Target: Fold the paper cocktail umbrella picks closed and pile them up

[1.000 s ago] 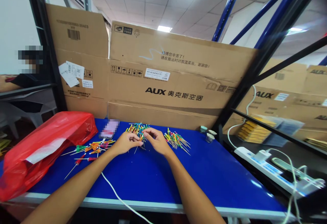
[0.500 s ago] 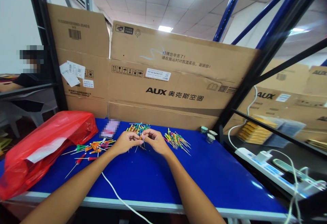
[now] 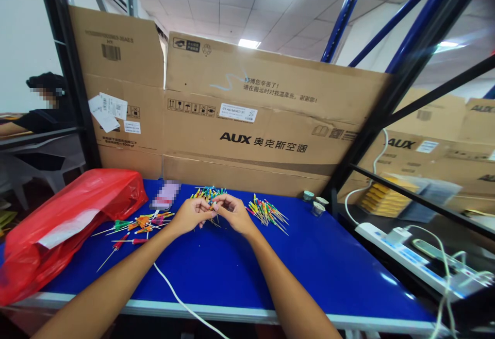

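Observation:
My left hand and my right hand meet at the middle of the blue table, fingertips pinched into a bunch of thin picks with coloured tufts. Some sticks poke out below my fingers. A looser pile of similar picks lies to the right of my right hand. Left of my left hand, larger red and orange picks lie scattered. Both hands partly hide the central bunch.
A red plastic bag lies at the table's left end, next to a pixelated card. Small cups stand at the back right. A white cable crosses the table's front edge. Large cardboard boxes stand behind. A person sits far left.
My hands have drawn closer together, with my right hand moving left until the fingertips of both meet over the bunch. The person at far left has shifted slightly.

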Demonstrator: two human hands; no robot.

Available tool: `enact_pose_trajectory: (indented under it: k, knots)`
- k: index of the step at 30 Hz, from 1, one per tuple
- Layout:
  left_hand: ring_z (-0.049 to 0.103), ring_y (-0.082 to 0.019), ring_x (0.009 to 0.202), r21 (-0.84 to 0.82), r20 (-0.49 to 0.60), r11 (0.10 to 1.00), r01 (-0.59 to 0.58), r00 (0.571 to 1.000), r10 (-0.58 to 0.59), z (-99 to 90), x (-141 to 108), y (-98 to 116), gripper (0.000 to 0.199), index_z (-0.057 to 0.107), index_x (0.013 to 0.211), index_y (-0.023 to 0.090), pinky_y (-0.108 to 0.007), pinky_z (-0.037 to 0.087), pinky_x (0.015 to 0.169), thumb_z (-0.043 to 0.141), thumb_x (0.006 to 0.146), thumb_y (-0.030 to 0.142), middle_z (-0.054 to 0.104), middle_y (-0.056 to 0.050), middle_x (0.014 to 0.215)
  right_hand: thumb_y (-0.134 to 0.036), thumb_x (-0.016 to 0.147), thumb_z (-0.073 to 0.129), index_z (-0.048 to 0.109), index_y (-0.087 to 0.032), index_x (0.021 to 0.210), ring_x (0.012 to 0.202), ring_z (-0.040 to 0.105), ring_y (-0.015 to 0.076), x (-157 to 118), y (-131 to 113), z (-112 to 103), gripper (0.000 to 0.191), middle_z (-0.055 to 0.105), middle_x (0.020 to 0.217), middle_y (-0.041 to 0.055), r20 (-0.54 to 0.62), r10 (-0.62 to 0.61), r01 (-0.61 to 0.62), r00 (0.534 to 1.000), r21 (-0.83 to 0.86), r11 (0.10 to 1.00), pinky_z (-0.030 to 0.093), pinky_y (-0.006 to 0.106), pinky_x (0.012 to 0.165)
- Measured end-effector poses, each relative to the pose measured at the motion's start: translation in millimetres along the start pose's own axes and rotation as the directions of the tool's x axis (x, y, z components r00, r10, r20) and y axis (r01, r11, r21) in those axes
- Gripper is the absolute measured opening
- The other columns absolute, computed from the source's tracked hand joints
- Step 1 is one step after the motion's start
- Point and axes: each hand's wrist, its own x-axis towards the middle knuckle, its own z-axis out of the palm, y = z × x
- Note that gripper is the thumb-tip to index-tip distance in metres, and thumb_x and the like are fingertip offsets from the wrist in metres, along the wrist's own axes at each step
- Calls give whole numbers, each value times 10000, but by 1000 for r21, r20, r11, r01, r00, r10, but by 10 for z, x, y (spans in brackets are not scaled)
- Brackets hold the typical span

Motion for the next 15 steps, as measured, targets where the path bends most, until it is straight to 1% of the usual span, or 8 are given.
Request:
enact_pose_trajectory:
  k: [4, 7, 10, 12, 15]
  knots:
    - [527, -83, 380, -2, 7, 1000, 1, 1000, -1, 9, -15, 15, 360, 575, 726, 152, -173, 398, 378, 831, 686, 402, 604, 50, 505, -459, 836, 684, 681, -174, 915, 775, 608, 171, 0, -11, 12, 296, 679, 881, 48, -21, 3, -3, 1000, -5, 1000, 485, 295, 741]
    - [527, -83, 381, -7, 0, 1000, 1, 1000, -1, 15, -23, 9, 363, 569, 720, 154, -171, 396, 377, 831, 686, 403, 600, 54, 507, -467, 837, 682, 676, -174, 893, 766, 602, 169, -5, -21, 45, 299, 674, 865, 45, 7, 13, -13, 1000, 7, 1000, 484, 295, 736]
    - [540, -91, 391, -28, -16, 1000, 12, 1000, -12, 19, -15, 2, 361, 603, 745, 144, -183, 417, 390, 838, 677, 410, 604, 50, 513, -493, 820, 692, 666, -178, 872, 752, 593, 170, 0, -33, 90, 320, 663, 834, 38, 25, 34, -35, 999, 42, 999, 482, 294, 720]
    - [580, -106, 442, -77, -3, 997, 30, 1000, -30, 23, -7, 3, 370, 652, 815, 127, -208, 475, 443, 847, 670, 406, 641, 26, 561, -518, 801, 701, 658, -181, 854, 749, 587, 170, 9, -42, 109, 343, 656, 823, 34, -17, 45, -43, 999, 90, 995, 481, 294, 718]
    - [671, -146, 617, -158, 77, 983, 96, 993, -84, 38, -6, 10, 437, 706, 956, 101, -259, 560, 584, 837, 689, 423, 737, -66, 777, -548, 784, 706, 656, -183, 859, 688, 547, 152, 25, -44, 93, 376, 633, 783, 24, -126, 81, -61, 989, 154, 986, 461, 270, 654]
